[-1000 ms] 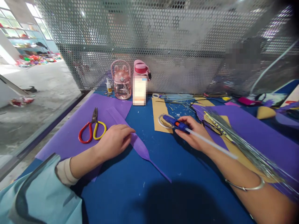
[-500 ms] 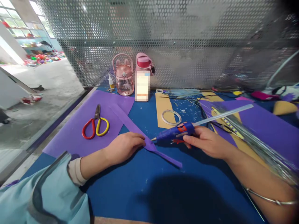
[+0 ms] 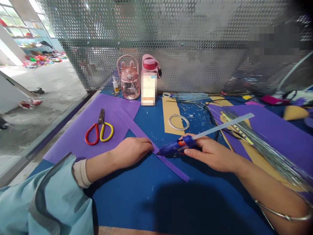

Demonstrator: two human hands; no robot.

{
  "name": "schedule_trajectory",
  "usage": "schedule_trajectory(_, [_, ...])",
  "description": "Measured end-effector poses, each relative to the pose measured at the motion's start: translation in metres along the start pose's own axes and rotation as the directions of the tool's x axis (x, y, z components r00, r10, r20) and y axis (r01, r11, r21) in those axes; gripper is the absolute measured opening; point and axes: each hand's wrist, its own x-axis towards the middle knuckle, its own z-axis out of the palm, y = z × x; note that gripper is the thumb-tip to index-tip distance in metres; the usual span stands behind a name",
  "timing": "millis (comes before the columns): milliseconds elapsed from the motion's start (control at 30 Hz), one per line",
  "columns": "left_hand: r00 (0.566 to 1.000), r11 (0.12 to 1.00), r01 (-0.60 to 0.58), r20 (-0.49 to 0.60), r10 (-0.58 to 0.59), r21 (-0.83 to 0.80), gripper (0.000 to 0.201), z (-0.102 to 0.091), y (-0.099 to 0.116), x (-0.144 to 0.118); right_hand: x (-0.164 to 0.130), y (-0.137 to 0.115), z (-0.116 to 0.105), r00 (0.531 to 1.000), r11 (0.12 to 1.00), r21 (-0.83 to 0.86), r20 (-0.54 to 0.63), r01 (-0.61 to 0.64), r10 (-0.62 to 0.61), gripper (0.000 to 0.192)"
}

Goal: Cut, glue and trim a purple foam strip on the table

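Observation:
A long purple paper strip (image 3: 174,168) lies slantwise across the blue table mat. My left hand (image 3: 132,152) is closed with its fingertips on the middle of the strip. In my right hand (image 3: 211,152) is a blue hot glue gun (image 3: 174,147), its nozzle at the strip just right of my left fingertips. A translucent glue stick (image 3: 223,125) juts from the gun's back end. The far end of the strip rests over a purple sheet (image 3: 70,130), where scissors (image 3: 100,127) with one red and one yellow handle lie.
A white tape ring (image 3: 179,122) lies partly on a yellow paper piece (image 3: 171,107). At the back stand a pink bottle (image 3: 130,81), a phone-like panel (image 3: 148,93) and a small glue bottle (image 3: 115,85). Wire stems (image 3: 264,150) cover the right side. Perforated metal (image 3: 195,49) rises behind.
My right hand has brought the glue gun left and lower, its nozzle now against the strip. The strip's near part lies flatter and straighter. My left hand has shifted slightly right.

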Motion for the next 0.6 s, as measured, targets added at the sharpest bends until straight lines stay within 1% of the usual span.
schedule_trajectory(167, [0.992, 0.995, -0.086, 0.101, 0.082, 0.04, 0.03, -0.014, 0.0, -0.004, -0.004, -0.009, -0.003, 0.999, 0.999, 0.04, 0.029, -0.02, 0.019, 0.035])
schedule_trajectory(267, [0.983, 0.993, -0.119, 0.136, 0.12, -0.017, 0.029, -0.02, 0.002, -0.009, -0.005, -0.017, 0.0, 0.997, 0.999, 0.033, 0.079, -0.008, 0.005, 0.031])
schedule_trajectory(367, [0.987, 0.988, -0.105, 0.109, 0.117, -0.11, 0.025, -0.019, 0.003, -0.013, -0.004, -0.022, 0.003, 0.991, 0.999, 0.037, 0.133, -0.007, 0.002, 0.03])
schedule_trajectory(500, [0.994, 0.974, -0.079, 0.06, 0.094, -0.21, 0.024, -0.013, 0.004, -0.016, -0.004, -0.024, 0.003, 0.985, 0.998, 0.054, 0.17, -0.022, 0.013, 0.03])
schedule_trajectory(533, [0.996, 0.972, -0.062, 0.05, 0.075, -0.227, 0.026, -0.01, 0.005, -0.016, -0.004, -0.024, 0.003, 0.985, 0.998, 0.057, 0.174, -0.024, 0.013, 0.029])
schedule_trajectory(600, [1.0, 0.97, 0.004, 0.015, 0.0, -0.242, 0.029, -0.005, 0.006, -0.015, -0.004, -0.024, 0.002, 0.984, 0.998, 0.054, 0.176, -0.021, 0.011, 0.028])
